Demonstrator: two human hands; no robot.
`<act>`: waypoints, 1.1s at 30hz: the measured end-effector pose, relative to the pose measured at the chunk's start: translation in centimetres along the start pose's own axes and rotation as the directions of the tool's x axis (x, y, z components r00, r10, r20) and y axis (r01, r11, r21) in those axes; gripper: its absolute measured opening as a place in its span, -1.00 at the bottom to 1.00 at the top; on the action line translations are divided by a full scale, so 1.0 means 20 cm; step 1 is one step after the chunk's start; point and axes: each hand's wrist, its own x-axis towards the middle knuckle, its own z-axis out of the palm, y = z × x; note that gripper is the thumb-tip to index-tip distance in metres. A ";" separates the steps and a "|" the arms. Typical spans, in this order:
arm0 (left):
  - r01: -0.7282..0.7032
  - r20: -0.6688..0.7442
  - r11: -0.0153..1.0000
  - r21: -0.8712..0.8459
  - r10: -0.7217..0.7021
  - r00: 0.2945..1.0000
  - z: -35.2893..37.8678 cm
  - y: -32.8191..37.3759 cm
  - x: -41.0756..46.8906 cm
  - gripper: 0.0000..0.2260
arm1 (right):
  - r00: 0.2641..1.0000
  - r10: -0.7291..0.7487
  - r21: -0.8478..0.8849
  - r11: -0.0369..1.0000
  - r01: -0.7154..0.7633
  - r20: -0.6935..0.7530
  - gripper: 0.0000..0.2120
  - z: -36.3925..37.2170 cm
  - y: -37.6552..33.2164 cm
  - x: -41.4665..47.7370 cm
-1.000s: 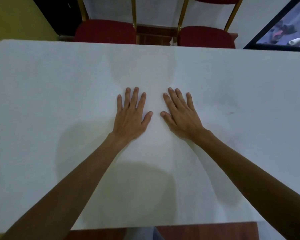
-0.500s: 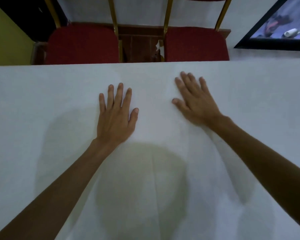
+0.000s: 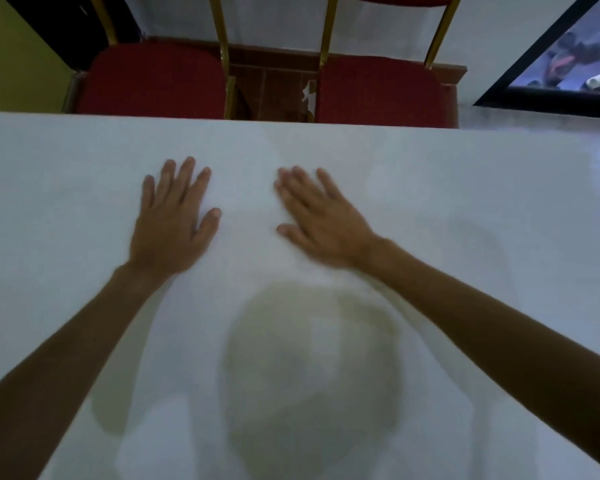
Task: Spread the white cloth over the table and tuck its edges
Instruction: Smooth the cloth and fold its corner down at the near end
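The white cloth (image 3: 465, 188) lies flat over the whole table top and fills most of the view; its far edge runs straight across just below the chairs. My left hand (image 3: 174, 220) presses palm-down on the cloth left of centre, fingers straight and slightly spread. My right hand (image 3: 321, 220) lies flat on the cloth a little to the right, fingers pointing up and left. Both hands sit a short way back from the far edge. The near edge of the table is out of view.
Two red chairs with gold frames, the left chair (image 3: 153, 77) and the right chair (image 3: 381, 91), stand tucked against the far side. A dark-framed screen (image 3: 561, 74) sits at the upper right. A yellow wall (image 3: 11, 60) is at the upper left.
Both hands have slid forward across the cloth toward the far edge and the view has leaned in with them. Over the last half second the right hand drew slightly back and left.
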 end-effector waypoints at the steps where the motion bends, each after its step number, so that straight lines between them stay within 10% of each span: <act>1: 0.003 -0.006 1.000 -0.015 -0.003 1.000 0.00 0.00 0.00 -0.40 | 0.999 0.042 0.004 0.999 -0.042 -0.006 -0.32 -0.02 0.13 -0.04; 12: 0.028 -0.222 0.998 0.053 -0.016 0.975 0.06 0.00 -0.02 -0.39 | 0.788 0.615 0.014 0.788 -0.615 -0.014 -0.25 -0.27 1.47 -0.69; 20: -0.024 0.007 0.999 -0.042 0.025 1.000 0.09 0.79 -0.13 -0.29 | 0.986 0.161 0.022 0.986 -0.162 0.039 -0.30 -0.13 0.80 -0.75; 25: -0.157 0.014 0.984 -0.079 0.159 0.987 0.18 1.22 -0.19 -0.27 | 0.988 -0.122 -0.045 0.991 0.127 0.091 -0.34 -0.08 0.73 -0.95; 29: -0.222 0.010 0.973 -0.055 0.223 0.975 0.20 1.36 -0.29 -0.28 | 0.977 0.213 -0.068 0.975 -0.213 -0.006 -0.35 -0.18 1.16 -1.08; 33: -0.197 -0.012 0.978 -0.066 0.197 0.980 0.22 1.45 -0.42 -0.32 | 0.710 0.704 0.094 0.707 -0.700 -0.010 -0.26 -0.25 1.32 -1.17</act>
